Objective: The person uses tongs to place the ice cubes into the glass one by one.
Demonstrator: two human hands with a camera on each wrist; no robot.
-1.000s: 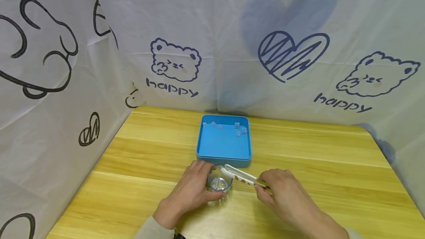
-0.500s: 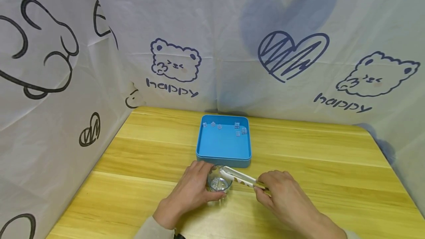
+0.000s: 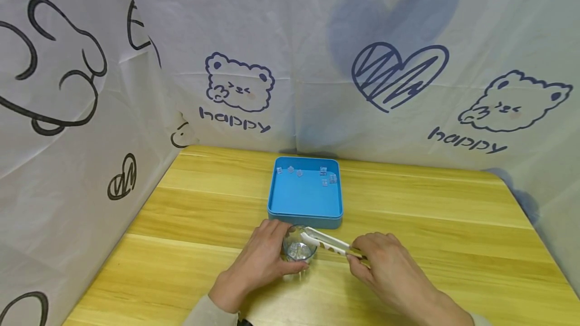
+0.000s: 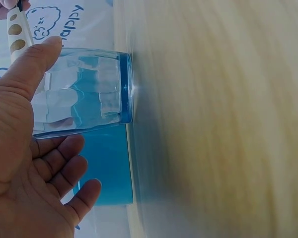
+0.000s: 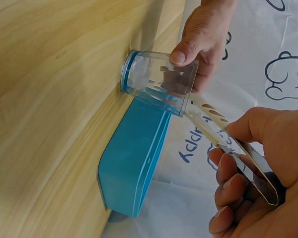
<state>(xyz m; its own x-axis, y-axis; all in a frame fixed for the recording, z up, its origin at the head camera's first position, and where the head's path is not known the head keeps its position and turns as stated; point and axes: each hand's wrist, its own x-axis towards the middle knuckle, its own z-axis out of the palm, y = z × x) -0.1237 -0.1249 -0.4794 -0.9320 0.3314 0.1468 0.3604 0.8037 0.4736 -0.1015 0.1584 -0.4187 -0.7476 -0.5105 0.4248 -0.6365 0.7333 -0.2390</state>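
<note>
In the head view my left hand holds a small clear drinking glass upright on the table, thumb on the near side and fingers round the far side. The left wrist view shows the glass to have faceted walls and a thick base. My right hand grips white-ended tongs between thumb and fingers. The tips of the tongs lie at the glass's rim, slanting in from the right. Something clear and shiny lies at the bottom of the glass, its kind not plain.
Just behind the glass stands a shallow blue tray. Several small clear cubes sit along its far side, in a left and a right group. A white printed cloth hangs behind the wooden table.
The arms of the tongs have come slightly closer together and their tips dipped a little at the glass's rim. Left hand, glass and tray stay where they were.
</note>
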